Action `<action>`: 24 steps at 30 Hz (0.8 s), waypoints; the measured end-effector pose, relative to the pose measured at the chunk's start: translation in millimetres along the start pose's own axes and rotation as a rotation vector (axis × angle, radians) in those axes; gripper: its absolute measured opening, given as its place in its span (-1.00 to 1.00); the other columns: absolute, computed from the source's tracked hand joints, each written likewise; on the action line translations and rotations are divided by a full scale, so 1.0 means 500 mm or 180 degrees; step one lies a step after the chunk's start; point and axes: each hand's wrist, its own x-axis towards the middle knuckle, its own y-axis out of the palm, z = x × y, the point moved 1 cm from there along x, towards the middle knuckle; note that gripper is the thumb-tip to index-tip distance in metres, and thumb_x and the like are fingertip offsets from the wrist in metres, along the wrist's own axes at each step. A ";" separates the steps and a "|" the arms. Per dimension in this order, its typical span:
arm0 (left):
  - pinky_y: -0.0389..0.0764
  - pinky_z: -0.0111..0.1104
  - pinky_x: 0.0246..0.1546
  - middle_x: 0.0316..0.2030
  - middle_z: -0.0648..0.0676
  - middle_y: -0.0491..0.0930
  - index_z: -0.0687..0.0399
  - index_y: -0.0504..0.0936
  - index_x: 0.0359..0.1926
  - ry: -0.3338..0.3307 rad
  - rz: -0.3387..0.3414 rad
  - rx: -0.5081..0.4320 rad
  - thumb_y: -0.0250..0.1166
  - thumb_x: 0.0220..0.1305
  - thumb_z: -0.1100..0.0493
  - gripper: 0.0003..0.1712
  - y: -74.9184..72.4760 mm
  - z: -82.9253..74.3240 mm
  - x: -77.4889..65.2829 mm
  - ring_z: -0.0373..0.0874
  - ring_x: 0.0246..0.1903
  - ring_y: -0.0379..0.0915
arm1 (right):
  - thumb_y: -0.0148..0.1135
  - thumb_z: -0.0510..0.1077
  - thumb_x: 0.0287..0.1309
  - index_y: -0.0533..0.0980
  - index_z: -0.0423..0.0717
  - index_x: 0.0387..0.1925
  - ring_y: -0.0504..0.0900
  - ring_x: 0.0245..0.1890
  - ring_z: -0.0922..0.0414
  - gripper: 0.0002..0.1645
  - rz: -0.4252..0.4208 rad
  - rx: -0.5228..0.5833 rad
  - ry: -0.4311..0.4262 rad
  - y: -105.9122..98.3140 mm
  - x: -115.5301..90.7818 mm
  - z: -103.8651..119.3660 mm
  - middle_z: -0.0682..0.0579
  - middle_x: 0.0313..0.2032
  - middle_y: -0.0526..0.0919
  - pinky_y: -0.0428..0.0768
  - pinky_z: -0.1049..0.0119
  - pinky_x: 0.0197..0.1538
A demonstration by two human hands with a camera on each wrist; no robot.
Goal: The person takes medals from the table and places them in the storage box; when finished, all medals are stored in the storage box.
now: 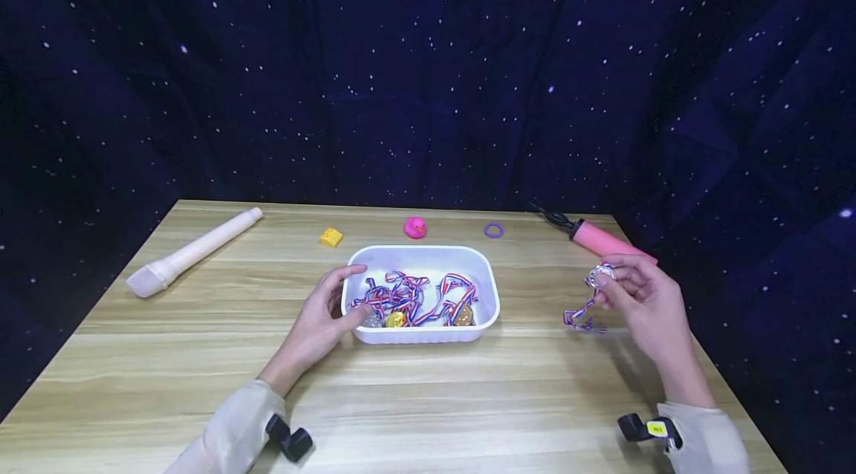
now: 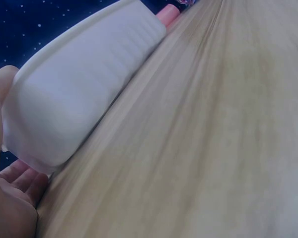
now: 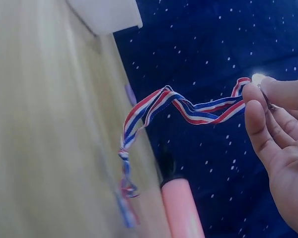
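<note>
My right hand (image 1: 645, 303) pinches a silver medal (image 1: 602, 277) between thumb and fingers, over the right side of the table. From it hangs a red, white and blue striped ribbon (image 3: 159, 101), its knotted end dangling lower. My left hand (image 1: 324, 314) grips the left end of a white plastic tub (image 1: 421, 336), its thumb and fingers spread around the rim. Inside the tub lie a gold medal (image 1: 396, 319), a bronze-coloured medal (image 1: 464, 316) and a silver one (image 1: 372, 321), among tangled striped ribbons (image 1: 401, 296). In the left wrist view, the tub's side (image 2: 74, 84) hides part of the left fingers.
A pale microphone-shaped stick (image 1: 194, 252) lies at the table's left. Along the back are a yellow block (image 1: 331, 237), a pink rubber duck (image 1: 415, 227) and a purple ring (image 1: 493, 230). A pink hand pump (image 1: 608, 240) lies behind the right hand. A dark starry curtain (image 1: 428, 88) hangs behind.
</note>
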 end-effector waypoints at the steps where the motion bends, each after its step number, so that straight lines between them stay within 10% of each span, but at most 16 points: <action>1: 0.47 0.13 0.53 0.56 0.22 0.35 -0.12 0.48 0.58 -0.0003 0.0000 -0.0003 0.54 0.41 0.20 -0.22 0.000 0.000 0.000 0.25 0.44 0.52 | 0.35 -0.56 0.38 0.56 -0.56 0.10 0.80 -0.48 0.17 -0.69 -0.0015 0.0042 -0.0017 0.003 0.006 0.005 -0.01 -0.31 0.82 0.75 0.42 -0.40; 24: 0.47 0.14 0.52 0.55 0.24 0.37 -0.10 0.48 0.58 0.0001 -0.0010 0.0033 0.54 0.40 0.20 -0.21 0.000 -0.002 -0.001 0.25 0.42 0.53 | 0.43 -0.46 0.39 0.61 -0.44 0.13 0.74 -0.50 0.17 -0.67 -0.0030 0.0479 -0.0636 0.103 0.141 0.144 -0.01 -0.31 0.80 0.68 0.49 -0.44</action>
